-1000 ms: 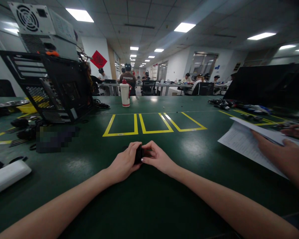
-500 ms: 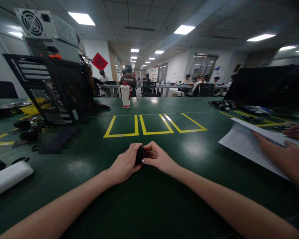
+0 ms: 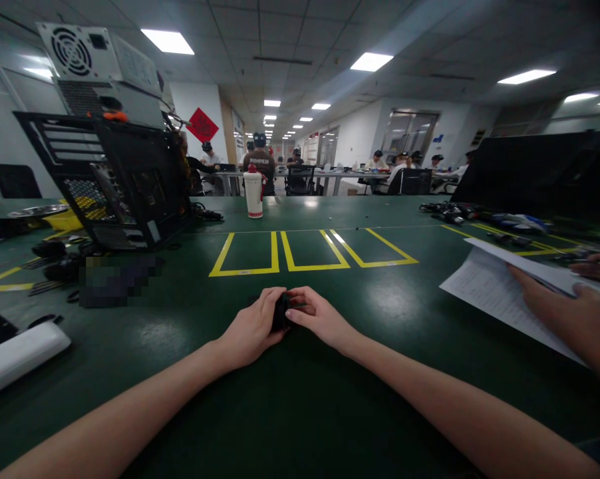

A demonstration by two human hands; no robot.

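Note:
A small black object (image 3: 281,313) sits on the green table (image 3: 300,406) between my two hands; its kind cannot be made out. My left hand (image 3: 253,326) is wrapped over its left side, with the thumb low along the near edge. Fingers and thumb of my right hand (image 3: 322,319) close on its right side. Most of the object is hidden under the fingers. Just beyond my hands, yellow tape outlines (image 3: 314,267) mark the table.
On the left stand a black computer case (image 3: 145,193) with a power supply (image 3: 105,56) on top, and a white object (image 3: 23,359). A white bottle (image 3: 254,195) stands ahead. At right, another person's hand (image 3: 569,306) holds papers (image 3: 484,286) near a black monitor (image 3: 539,173).
The view has shifted very slightly. My right thumb has moved up a little on the black object; both hands otherwise stay in place.

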